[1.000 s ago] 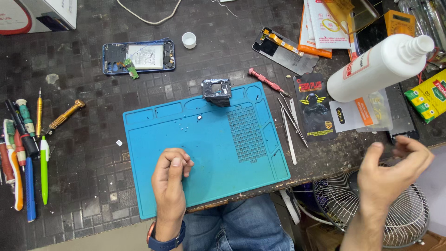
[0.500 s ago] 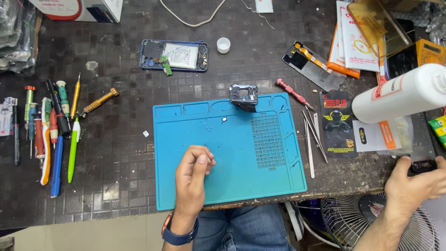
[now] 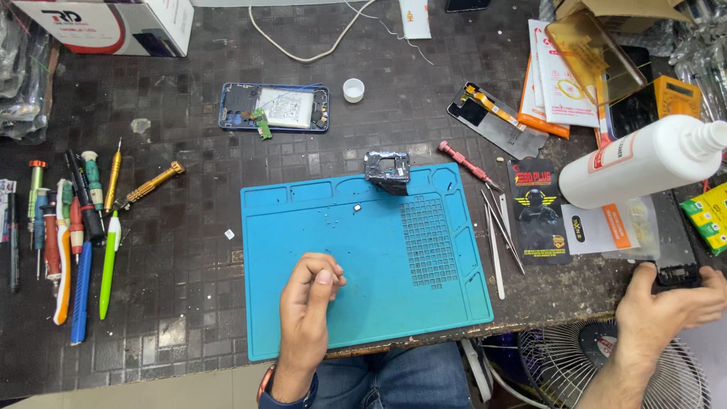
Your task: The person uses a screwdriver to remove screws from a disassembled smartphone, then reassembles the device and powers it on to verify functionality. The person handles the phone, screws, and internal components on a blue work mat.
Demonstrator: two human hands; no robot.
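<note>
The left hand (image 3: 307,303) rests on the blue work mat (image 3: 363,265) near its front edge, curled into a loose fist with the thumb pressed against the side of the forefinger; nothing shows between the fingers. The right hand (image 3: 663,314) is at the front right edge of the table (image 3: 189,227), its fingers closed around a small dark flat object (image 3: 676,274) that sits at the table's rim, thumb on its left side and the other fingers stretched along its near side. Just behind that hand a white plastic bottle (image 3: 644,163) lies on its side, its nozzle pointing right, over a few printed packets and a clear sleeve. On the far edge of the mat stands a small dark square block (image 3: 388,172), and a tiny silvery part (image 3: 357,206) lies on the mat just in front of it. Two pairs of tweezers (image 3: 500,231) lie just right of the mat, and a red-handled screwdriver (image 3: 463,163) lies near the mat's far right corner. Farther back an opened phone (image 3: 274,107) lies face down with its insides showing, and a small white cap (image 3: 354,90) sits just to its right. At the left, well apart from the mat, lies a row of screwdrivers and pens (image 3: 72,227), with a brass-coloured tool (image 3: 154,182) slanted beside them. Below the table edge on the right a fan's wire guard (image 3: 575,363) shows beneath the right forearm.
</note>
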